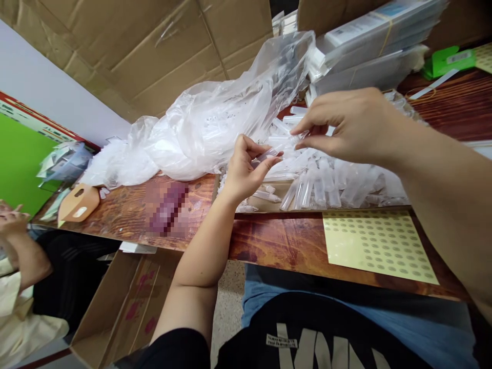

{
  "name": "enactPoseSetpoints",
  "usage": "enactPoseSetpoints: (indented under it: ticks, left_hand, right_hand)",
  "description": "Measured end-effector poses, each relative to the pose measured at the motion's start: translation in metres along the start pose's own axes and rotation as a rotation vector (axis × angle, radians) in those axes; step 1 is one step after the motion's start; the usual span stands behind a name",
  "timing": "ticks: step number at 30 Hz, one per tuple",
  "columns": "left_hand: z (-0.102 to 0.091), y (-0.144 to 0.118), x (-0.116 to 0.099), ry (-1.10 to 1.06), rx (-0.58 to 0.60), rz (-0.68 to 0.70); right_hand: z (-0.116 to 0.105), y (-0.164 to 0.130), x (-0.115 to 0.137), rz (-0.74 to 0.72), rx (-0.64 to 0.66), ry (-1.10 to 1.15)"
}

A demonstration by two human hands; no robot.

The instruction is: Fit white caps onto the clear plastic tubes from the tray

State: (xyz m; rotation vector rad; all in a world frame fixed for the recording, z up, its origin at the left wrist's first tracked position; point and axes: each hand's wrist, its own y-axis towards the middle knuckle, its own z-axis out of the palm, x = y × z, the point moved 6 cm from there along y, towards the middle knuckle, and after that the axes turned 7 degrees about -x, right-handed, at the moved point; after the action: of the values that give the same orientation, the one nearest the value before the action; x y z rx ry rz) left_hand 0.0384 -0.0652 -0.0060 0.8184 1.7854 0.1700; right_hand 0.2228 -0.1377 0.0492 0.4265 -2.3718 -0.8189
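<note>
My left hand (248, 166) is closed around a small clear plastic tube (268, 154), which lies between the thumb and fingers. Just to its right, my right hand (346, 123) pinches thumb and forefinger together; what sits between those fingertips is too small to make out. Both hands are above a shallow cardboard tray (282, 188). Many clear tubes (317, 187) fill its right side, and a few capped tubes (267, 193) lie in its left front part. A yellow sticker sheet (348, 251) with rows of small oval labels rests in front of the tray.
A large clear plastic bag (200, 133) of small parts spreads behind and left of the tray. Stacked wrapped packs (357, 46) stand at the back right, near a green holder (448, 61). An open carton (115, 302) is below the table edge. Another person's hand (11, 218) shows at far left.
</note>
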Motion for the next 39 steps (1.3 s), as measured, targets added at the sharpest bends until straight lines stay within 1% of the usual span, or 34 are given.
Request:
enactPoseSetpoints:
  ticks: [2, 5, 11, 16, 18, 20, 23, 25, 28, 30, 33, 37, 39]
  left_hand:
    - [-0.001, -0.001, -0.005, -0.024, 0.012, 0.025]
    - [-0.001, -0.001, -0.009, -0.007, 0.025, 0.038]
    - [-0.002, -0.003, -0.012, 0.031, 0.042, 0.018]
    - [-0.004, -0.008, -0.022, 0.08, 0.023, 0.071]
    - [-0.004, -0.009, -0.024, 0.103, 0.018, 0.094]
    - [-0.005, -0.009, -0.026, 0.115, 0.013, 0.123]
    - [-0.004, -0.01, -0.026, 0.106, 0.008, 0.202]
    - [-0.004, -0.01, -0.026, 0.107, -0.001, 0.266]
    - [-0.003, -0.012, -0.026, 0.109, -0.015, 0.345]
    - [-0.002, -0.013, -0.026, 0.102, -0.027, 0.371]
    - [-0.003, -0.014, -0.028, 0.108, -0.039, 0.396]
    - [-0.006, -0.016, -0.038, 0.122, -0.05, 0.492]
    - [-0.008, -0.015, -0.041, 0.127, -0.06, 0.525]
  right_hand:
    - [0.006, 0.0, 0.002, 0.003, 0.044, 0.017]
    - [0.013, 0.0, 0.005, 0.047, 0.088, 0.049]
    - [0.018, -0.003, 0.006, 0.092, 0.062, 0.179]
    - [0.034, -0.01, -0.005, 0.316, 0.157, 0.252]
    - [0.036, -0.011, -0.006, 0.367, 0.175, 0.273]
    - [0.033, -0.01, -0.004, 0.367, 0.162, 0.283]
    - [0.027, -0.007, 0.004, 0.295, 0.122, 0.336]
    - [0.028, -0.007, 0.009, 0.266, 0.133, 0.327]
    - [0.032, -0.009, 0.011, 0.316, 0.155, 0.244]
    - [0.033, -0.009, 0.012, 0.338, 0.135, 0.249]
    - [0.032, -0.007, 0.017, 0.301, 0.112, 0.269]
    - [0.034, -0.007, 0.018, 0.338, 0.109, 0.269]
    - [0.038, -0.006, 0.021, 0.306, 0.1, 0.308]
